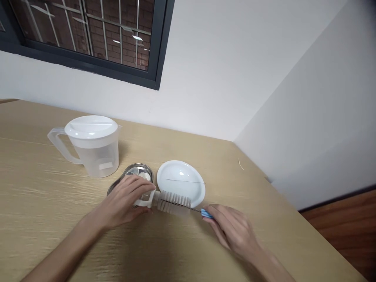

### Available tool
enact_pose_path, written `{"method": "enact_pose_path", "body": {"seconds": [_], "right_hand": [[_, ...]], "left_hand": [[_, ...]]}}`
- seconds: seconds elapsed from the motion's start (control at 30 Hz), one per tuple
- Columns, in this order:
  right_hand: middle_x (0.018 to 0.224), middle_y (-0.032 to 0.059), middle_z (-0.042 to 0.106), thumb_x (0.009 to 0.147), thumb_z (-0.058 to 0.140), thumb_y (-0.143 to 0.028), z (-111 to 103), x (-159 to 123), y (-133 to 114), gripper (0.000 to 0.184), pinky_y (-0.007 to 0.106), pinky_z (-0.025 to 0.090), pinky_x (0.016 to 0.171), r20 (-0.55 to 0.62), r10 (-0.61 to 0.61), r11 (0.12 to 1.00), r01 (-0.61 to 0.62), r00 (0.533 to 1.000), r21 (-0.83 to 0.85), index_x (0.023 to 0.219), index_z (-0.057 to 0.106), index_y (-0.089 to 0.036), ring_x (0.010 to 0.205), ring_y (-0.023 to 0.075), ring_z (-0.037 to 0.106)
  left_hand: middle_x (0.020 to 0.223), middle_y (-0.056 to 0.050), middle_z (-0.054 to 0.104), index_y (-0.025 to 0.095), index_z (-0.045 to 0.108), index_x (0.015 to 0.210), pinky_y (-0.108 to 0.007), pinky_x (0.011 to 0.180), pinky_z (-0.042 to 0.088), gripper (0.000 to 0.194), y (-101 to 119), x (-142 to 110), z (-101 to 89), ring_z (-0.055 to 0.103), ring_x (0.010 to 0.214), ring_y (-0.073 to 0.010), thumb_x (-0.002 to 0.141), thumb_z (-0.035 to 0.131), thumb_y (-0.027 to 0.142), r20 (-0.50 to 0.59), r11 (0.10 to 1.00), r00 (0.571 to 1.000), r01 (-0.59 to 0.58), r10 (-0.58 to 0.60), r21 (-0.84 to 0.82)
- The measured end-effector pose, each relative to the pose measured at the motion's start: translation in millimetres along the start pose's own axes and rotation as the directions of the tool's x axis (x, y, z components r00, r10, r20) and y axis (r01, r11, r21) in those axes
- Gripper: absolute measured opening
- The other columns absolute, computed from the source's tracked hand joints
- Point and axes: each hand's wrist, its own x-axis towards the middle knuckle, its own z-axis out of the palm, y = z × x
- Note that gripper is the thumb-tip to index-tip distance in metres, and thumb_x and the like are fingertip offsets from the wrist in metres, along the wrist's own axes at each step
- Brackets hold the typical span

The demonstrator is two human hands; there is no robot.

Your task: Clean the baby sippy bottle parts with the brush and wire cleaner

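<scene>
My left hand is closed round a small whitish bottle, its neck pointing right; the fingers cover much of its body. The blue handle of a bottle brush is gripped in my right hand. The brush's white bristles lie at the bottle's mouth; whether the tip is inside I cannot tell. Both are held above the table, in front of a white oval plate with a thin dark wire lying across it. Behind my left hand is a steel kidney-shaped tray holding pale round pieces, partly hidden.
On the left of the wooden table stands a translucent lidded pitcher, handle to the left. A pale thin strand lies toward the right edge. Beyond the table are a white wall and a barred window.
</scene>
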Motion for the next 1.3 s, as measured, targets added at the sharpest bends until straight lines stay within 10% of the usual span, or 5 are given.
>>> {"method": "enact_pose_path", "body": {"seconds": [0.23,0.57,0.87,1.1,1.3], "right_hand": [[0.061,-0.0042,0.056,0.106,0.038,-0.024,-6,8,-13,0.035,0.021,0.043,0.051,0.318,0.329,0.885,-0.408,0.889,0.225,0.074,0.052,-0.021,0.053,0.0091,0.054],[0.081,0.0076,0.073,0.093,0.055,-0.005,-8,0,-2,0.024,0.031,0.046,0.062,-0.058,-0.253,0.947,0.234,0.966,-0.221,0.114,0.066,-0.012,0.067,0.0163,0.064],[0.061,-0.0037,0.059,0.103,0.048,-0.033,-13,11,-23,0.034,0.019,0.04,0.046,0.439,0.367,0.813,-0.512,0.82,0.278,0.074,0.058,-0.019,0.052,0.0087,0.054],[0.087,0.0105,0.074,0.091,0.06,-0.006,-6,-7,-19,0.02,0.032,0.049,0.068,-0.043,-0.171,0.961,0.157,0.984,-0.229,0.109,0.067,-0.009,0.074,0.0191,0.066],[0.065,0.0005,0.064,0.094,0.063,-0.013,-8,2,-21,0.003,0.026,0.041,0.054,-0.055,-0.01,1.0,0.011,0.998,0.021,0.093,0.066,-0.013,0.055,0.0108,0.054]], "left_hand": [[0.125,-0.007,0.065,0.028,0.051,0.134,-0.042,0.103,0.042,0.045,4,2,-1.9,0.054,0.121,-0.0257,0.092,0.066,0.027,0.009,1.0,1.0,-0.012,0.011,0.019],[0.125,-0.006,0.066,0.027,0.058,0.129,-0.038,0.102,0.047,0.045,1,1,-2.4,0.059,0.117,-0.025,0.087,0.072,0.031,0.029,0.995,0.996,0.084,-0.082,-0.057],[0.124,-0.006,0.066,0.028,0.054,0.133,-0.041,0.103,0.044,0.045,5,4,-0.8,0.056,0.12,-0.0255,0.09,0.069,0.026,0.011,1.0,1.0,0.003,-0.003,-0.028],[0.127,-0.006,0.065,0.027,0.059,0.128,-0.039,0.103,0.046,0.044,-1,-1,-2.5,0.057,0.121,-0.0253,0.086,0.073,0.029,0.097,0.986,0.987,0.136,-0.126,-0.101],[0.129,-0.006,0.065,0.028,0.058,0.13,-0.037,0.102,0.046,0.044,0,1,-6.9,0.056,0.122,-0.0248,0.088,0.071,0.03,0.065,0.99,0.994,0.095,-0.088,-0.109]]}}
